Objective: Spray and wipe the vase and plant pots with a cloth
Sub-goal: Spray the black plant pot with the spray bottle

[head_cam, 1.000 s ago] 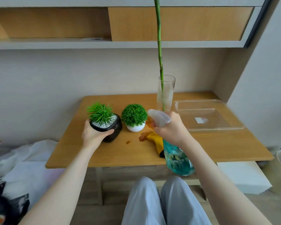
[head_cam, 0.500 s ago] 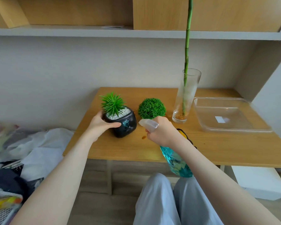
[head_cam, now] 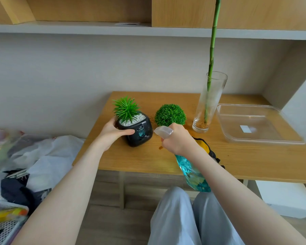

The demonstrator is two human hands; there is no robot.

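Note:
A black pot (head_cam: 140,134) with a spiky green plant and white pebbles stands on the wooden table (head_cam: 134,158). My left hand (head_cam: 111,132) grips its left side, thumb across the front. My right hand (head_cam: 177,138) holds a teal spray bottle (head_cam: 193,171) by its neck, the clear nozzle pointing left at the black pot. Behind the nozzle sits a round green bush plant (head_cam: 170,114); its pot is hidden. A tall glass vase (head_cam: 208,103) with a green bamboo stalk stands to the right. A yellow cloth (head_cam: 204,147) lies under my right wrist.
A clear plastic tray (head_cam: 254,137) lies at the table's right end. A shelf (head_cam: 95,30) runs above along the wall. White bags and a basket of clutter (head_cam: 25,165) fill the floor to the left. My knees are below the table edge.
The view has swung left and down a little. My left hand has turned the black pot so its label faces front. The spray nozzle stays aimed at that pot.

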